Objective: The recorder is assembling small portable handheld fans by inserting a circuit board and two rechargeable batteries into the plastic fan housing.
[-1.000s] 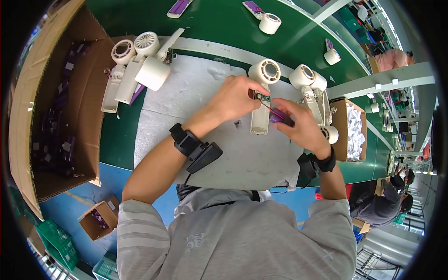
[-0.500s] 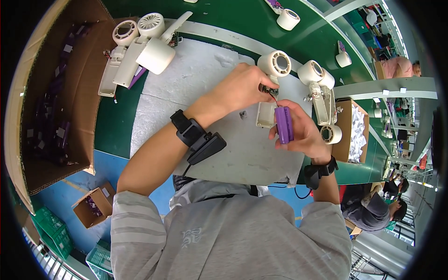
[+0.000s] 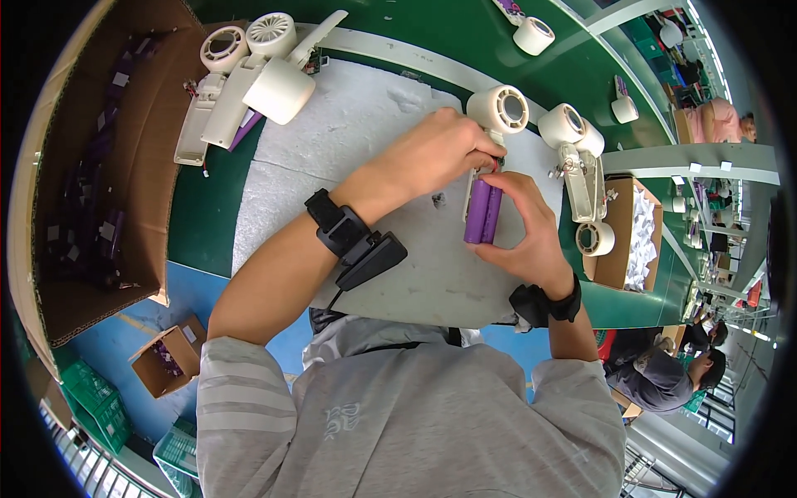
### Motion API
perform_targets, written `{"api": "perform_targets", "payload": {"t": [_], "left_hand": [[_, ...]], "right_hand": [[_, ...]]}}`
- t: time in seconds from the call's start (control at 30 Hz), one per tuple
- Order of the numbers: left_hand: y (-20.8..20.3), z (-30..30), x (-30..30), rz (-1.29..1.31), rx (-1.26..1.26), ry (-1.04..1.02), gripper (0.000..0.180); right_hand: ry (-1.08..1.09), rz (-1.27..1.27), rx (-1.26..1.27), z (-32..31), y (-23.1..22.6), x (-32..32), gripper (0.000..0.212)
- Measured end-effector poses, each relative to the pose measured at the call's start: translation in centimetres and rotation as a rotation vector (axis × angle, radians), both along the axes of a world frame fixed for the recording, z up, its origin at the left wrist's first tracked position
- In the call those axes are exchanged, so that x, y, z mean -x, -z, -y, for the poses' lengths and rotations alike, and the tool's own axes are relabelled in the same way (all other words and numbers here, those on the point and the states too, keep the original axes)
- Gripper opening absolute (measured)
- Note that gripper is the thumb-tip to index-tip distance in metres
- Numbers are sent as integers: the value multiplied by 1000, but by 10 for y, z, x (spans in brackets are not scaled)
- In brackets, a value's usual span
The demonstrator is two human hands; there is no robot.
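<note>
Over the pale foam sheet (image 3: 332,133) on the desk (image 3: 203,236), the right hand (image 3: 538,243) grips a purple battery (image 3: 482,211) between its fingertips. The battery is just below the left hand (image 3: 446,148), overlapping the lower end of a white fan (image 3: 496,109). The left hand's fingers are closed at the fan's neck; exactly which part they pinch is hidden.

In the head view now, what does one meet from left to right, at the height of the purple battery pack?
Large cardboard box, black left wrist strap, purple battery pack, right hand, box of white pieces.
</note>
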State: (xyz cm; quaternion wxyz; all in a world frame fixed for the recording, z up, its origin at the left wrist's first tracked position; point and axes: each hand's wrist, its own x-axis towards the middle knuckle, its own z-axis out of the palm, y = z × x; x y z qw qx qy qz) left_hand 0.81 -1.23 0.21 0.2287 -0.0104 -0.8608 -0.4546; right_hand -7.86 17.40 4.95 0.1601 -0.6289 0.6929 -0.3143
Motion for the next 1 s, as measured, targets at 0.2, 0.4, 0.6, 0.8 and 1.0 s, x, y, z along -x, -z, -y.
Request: {"api": "perform_targets", "payload": {"t": [0.2, 0.4, 0.6, 0.8, 1.0], "left_hand": [[-7, 1, -3, 14, 18, 8, 15], [-7, 2, -2, 20, -19, 13, 15], [-11, 1, -4, 51, -11, -1, 17], [-10, 5, -5, 76, 3, 15, 18], [-7, 9, -5, 95, -10, 12, 25]], "right_hand": [[43, 21, 38, 0, 1, 0, 67], [101, -13, -11, -5, 3, 5, 61], [55, -146, 80, -4, 9, 10, 57], [114, -80, 21, -5, 8, 6, 56], [148, -148, -17, -3, 5, -1, 55]]}}
